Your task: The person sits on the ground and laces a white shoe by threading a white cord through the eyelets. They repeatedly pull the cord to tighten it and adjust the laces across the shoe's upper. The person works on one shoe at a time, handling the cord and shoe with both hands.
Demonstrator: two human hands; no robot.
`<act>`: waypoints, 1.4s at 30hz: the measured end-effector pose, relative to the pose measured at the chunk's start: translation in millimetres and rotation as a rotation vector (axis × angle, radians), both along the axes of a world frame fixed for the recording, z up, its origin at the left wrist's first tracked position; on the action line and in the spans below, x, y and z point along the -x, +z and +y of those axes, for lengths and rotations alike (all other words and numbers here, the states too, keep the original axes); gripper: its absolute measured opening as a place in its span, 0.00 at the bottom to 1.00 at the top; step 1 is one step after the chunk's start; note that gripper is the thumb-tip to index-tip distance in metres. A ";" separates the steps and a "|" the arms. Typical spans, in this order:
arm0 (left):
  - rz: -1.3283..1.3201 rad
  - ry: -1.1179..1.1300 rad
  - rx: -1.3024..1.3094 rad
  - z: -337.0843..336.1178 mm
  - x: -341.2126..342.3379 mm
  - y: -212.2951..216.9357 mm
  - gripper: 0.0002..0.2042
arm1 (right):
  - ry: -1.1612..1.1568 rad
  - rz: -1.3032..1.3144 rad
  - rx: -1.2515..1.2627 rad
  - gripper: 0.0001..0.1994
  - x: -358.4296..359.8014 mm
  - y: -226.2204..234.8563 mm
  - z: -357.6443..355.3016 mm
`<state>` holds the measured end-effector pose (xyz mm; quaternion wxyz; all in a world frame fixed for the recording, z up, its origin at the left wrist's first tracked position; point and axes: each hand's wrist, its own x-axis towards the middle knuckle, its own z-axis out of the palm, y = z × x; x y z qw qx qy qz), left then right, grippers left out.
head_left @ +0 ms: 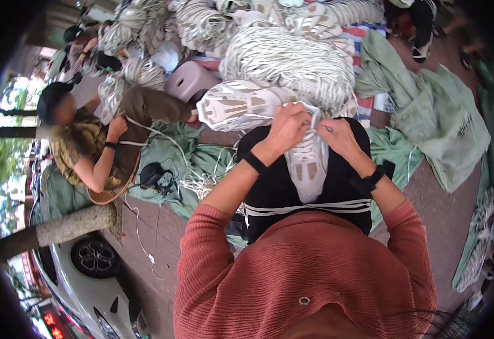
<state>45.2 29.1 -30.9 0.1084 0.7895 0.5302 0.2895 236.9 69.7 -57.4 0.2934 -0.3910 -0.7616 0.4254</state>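
A white and beige sneaker upper (307,169) lies on my lap, its toe pointing toward me. My left hand (290,125) is closed in a pinch at its collar end, on a white shoelace (315,116). Close beside it, my right hand (339,135) has its fingers pinched together at the same lacing; the exact grip is partly hidden by the fingers. White laces (281,210) lie across my dark trousers near my waist. Just beyond my left hand rests a stack of similar uppers (241,104).
A big bundle of white cord-like strands (289,62) lies ahead, with more bundles behind. A mauve stool (190,80) stands left of it. Another person (88,135) sits at left, handling white cord. Green cloth (439,118) spreads at right. A tree trunk (66,229) and parked car (83,288) are lower left.
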 end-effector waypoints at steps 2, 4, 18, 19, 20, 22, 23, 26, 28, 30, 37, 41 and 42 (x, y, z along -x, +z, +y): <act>-0.050 -0.006 0.008 1.0 -1.0 -0.1 0.09 | 0.037 0.020 0.100 0.09 -0.4 -5.8 4.0; -0.108 0.000 0.062 3.7 0.5 -2.4 0.09 | 0.079 0.063 0.269 0.10 -1.0 -9.4 11.8; 0.044 0.021 -0.248 19.9 126.4 6.4 0.04 | 0.360 -0.107 0.012 0.22 -22.4 1.6 52.1; 0.152 0.395 0.075 7.8 161.0 25.9 0.06 | 0.340 -0.151 -0.013 0.22 -23.0 5.5 49.9; 0.141 0.520 -0.018 -7.2 189.4 48.9 0.08 | 0.321 -0.189 -0.041 0.21 -23.0 10.9 46.8; 0.307 0.598 -0.025 -44.2 224.2 75.7 0.09 | 0.277 -0.188 -0.139 0.20 -21.4 16.8 39.1; 0.185 0.575 0.002 -51.6 212.6 85.8 0.09 | 0.253 -0.173 -0.189 0.18 -20.9 24.6 33.2; -0.052 0.305 0.028 -84.8 126.9 166.9 0.12 | 0.204 -0.169 -0.366 0.17 -25.9 28.5 27.8; -0.270 -0.078 0.094 -122.1 69.9 204.9 0.11 | 0.214 -0.194 -0.405 0.16 -20.4 41.5 17.9; -0.487 -0.424 0.042 -146.2 22.3 218.4 0.11 | 0.256 -0.192 -0.439 0.15 -11.8 46.4 9.9; -0.760 -0.210 -0.551 -179.9 -72.8 217.1 0.15 | 0.396 -0.593 -0.594 0.18 -21.1 56.4 -36.6; -0.672 -0.327 -0.343 -193.4 -53.0 239.1 0.12 | 0.493 -0.566 -0.667 0.37 -21.6 52.6 -72.4; -0.628 -0.354 -0.241 -201.4 -41.3 252.6 0.11 | 0.505 -0.573 -0.728 0.41 -17.5 60.8 -74.8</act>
